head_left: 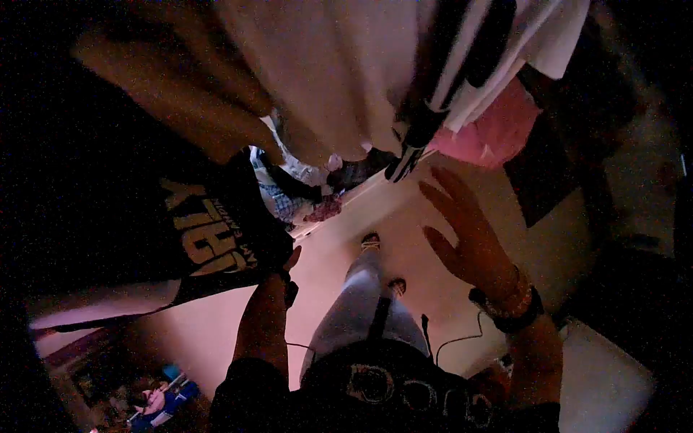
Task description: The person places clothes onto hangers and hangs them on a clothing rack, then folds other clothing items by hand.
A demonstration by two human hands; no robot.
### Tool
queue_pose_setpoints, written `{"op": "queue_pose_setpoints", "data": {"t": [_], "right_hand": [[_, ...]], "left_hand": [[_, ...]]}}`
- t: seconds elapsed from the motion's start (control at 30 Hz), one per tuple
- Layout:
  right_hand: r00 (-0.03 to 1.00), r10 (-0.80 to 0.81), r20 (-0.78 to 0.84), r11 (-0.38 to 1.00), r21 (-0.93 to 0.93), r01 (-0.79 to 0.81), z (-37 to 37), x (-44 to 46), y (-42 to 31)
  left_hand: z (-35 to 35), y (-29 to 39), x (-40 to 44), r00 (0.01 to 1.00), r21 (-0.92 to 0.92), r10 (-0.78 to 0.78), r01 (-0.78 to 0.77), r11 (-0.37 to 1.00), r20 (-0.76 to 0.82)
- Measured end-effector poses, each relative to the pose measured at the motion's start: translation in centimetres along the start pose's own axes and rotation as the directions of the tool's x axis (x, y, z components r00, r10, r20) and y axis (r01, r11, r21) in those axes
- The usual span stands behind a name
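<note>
My right hand (465, 234) is raised with fingers spread, holding nothing; a dark band and bracelets circle its wrist. Just beyond its fingertips hang a pink cloth (491, 126) and a pale garment (325, 86). Black-and-white straps (411, 148) dangle beside them. At the left, my left hand (292, 260) is against the edge of a black cloth item (209, 231) with tan lettering. Only its thumb shows clearly; the other fingers are hidden, so I cannot tell whether it grips the cloth.
Below the hanging clothes, a heap of folded or piled clothes (296, 187) lies behind a pale ledge (354, 193). My sandalled feet (370, 242) stand on a light floor (339, 231). A thin cable (462, 339) runs near my legs. Blue and pink items (162, 397) lie at lower left. The room is dim.
</note>
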State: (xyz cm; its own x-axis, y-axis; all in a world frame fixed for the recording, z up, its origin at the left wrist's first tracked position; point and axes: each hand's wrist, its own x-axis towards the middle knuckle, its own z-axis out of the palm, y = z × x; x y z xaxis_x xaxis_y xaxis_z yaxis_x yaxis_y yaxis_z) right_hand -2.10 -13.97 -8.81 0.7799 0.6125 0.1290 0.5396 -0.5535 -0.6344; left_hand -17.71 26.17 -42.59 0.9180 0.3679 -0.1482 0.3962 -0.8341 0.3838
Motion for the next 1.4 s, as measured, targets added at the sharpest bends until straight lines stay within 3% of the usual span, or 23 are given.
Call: {"op": "queue_pose_setpoints", "data": {"t": [0.2, 0.3, 0.37, 0.4, 0.47, 0.53, 0.57, 0.6, 0.77, 0.8, 0.87, 0.93, 1.03, 1.07, 1.1, 1.17, 1.23, 1.33, 1.4], "right_hand": [[0.916, 0.381, 0.129, 0.922, 0.017, -0.386, 4.7, -9.8, 6.3], [0.869, 0.485, 0.098, 0.871, 0.032, -0.490, 6.7, -14.8, 9.2], [0.783, 0.616, 0.088, 0.776, 0.098, -0.623, 5.2, -19.7, 8.2], [0.772, 0.630, 0.085, 0.764, 0.109, -0.636, 5.7, -21.1, 8.0], [0.639, 0.764, 0.093, 0.616, 0.192, -0.764, 7.2, -22.4, 7.7], [0.599, 0.795, 0.092, 0.560, 0.266, -0.784, 9.9, -20.6, 8.1], [0.581, 0.805, 0.118, 0.520, 0.331, -0.788, 9.3, -24.1, 8.8], [0.618, 0.779, 0.103, 0.567, 0.306, -0.765, 10.2, -22.9, 9.3], [0.608, 0.774, 0.175, 0.528, 0.352, -0.773, 15.1, -17.4, 6.9], [0.642, 0.748, 0.169, 0.556, 0.367, -0.745, 17.2, -24.5, 10.8], [0.628, 0.757, 0.182, 0.539, 0.368, -0.757, 18.6, -22.4, 9.8], [0.574, 0.793, 0.206, 0.487, 0.352, -0.799, 19.7, -22.0, 9.7], [0.521, 0.832, 0.190, 0.423, 0.391, -0.818, 20.1, -25.9, 10.1], [0.501, 0.846, 0.184, 0.389, 0.429, -0.815, 20.5, -26.2, 9.9], [0.492, 0.847, 0.199, 0.389, 0.399, -0.830, 20.5, -25.8, 9.7], [0.481, 0.855, 0.195, 0.390, 0.371, -0.843, 21.1, -26.2, 9.3], [0.463, 0.870, 0.170, 0.363, 0.414, -0.835, 21.6, -26.0, 9.0], [0.369, 0.921, 0.123, 0.319, 0.306, -0.897, 22.5, -25.2, 7.8], [0.420, 0.902, 0.098, 0.376, 0.298, -0.877, 23.9, -24.5, 7.2]], "left_hand": [[6.3, -2.0, 4.5, 0.970, 0.131, 0.086, -0.118, 0.984, 0.227], [5.6, 0.6, 8.5, 0.885, 0.241, -0.011, -0.115, 0.964, 0.465], [4.5, 2.3, 10.6, 0.812, 0.302, -0.068, -0.136, 0.944, 0.580], [3.7, 2.7, 11.1, 0.815, 0.314, -0.074, -0.136, 0.940, 0.575], [2.5, 3.3, 12.6, 0.839, 0.338, -0.078, -0.130, 0.932, 0.538], [1.8, 3.8, 14.3, 0.874, 0.360, -0.094, -0.097, 0.928, 0.478], [1.8, 5.4, 13.1, 0.886, 0.385, -0.111, -0.081, 0.920, 0.451], [1.1, 5.9, 14.4, 0.899, 0.393, -0.130, -0.050, 0.918, 0.419], [0.0, 8.4, 18.3, 0.948, 0.435, -0.176, 0.046, 0.899, 0.265], [2.2, 9.7, 15.4, 0.959, 0.442, -0.187, 0.077, 0.894, 0.212], [3.2, 10.1, 16.1, 0.968, 0.450, -0.185, 0.092, 0.888, 0.167], [5.0, 9.2, 15.9, 0.987, 0.444, -0.113, 0.050, 0.895, 0.118], [10.2, 5.2, 11.9, 0.972, 0.480, 0.235, -0.196, 0.855, -0.022], [9.4, 6.9, 11.2, 0.993, 0.550, 0.076, -0.012, 0.835, -0.093], [8.6, 6.2, 11.4, 0.992, 0.559, 0.074, -0.004, 0.829, -0.102], [7.1, 4.9, 11.2, 0.975, 0.433, -0.216, 0.215, 0.875, -0.048], [5.3, 3.0, 11.0, 0.956, 0.367, -0.291, 0.256, 0.894, 0.041], [3.5, -0.2, 10.6, 0.936, 0.231, -0.311, 0.269, 0.935, 0.167], [1.3, -1.8, 9.6, 0.927, 0.165, -0.311, 0.281, 0.946, 0.208]]}}
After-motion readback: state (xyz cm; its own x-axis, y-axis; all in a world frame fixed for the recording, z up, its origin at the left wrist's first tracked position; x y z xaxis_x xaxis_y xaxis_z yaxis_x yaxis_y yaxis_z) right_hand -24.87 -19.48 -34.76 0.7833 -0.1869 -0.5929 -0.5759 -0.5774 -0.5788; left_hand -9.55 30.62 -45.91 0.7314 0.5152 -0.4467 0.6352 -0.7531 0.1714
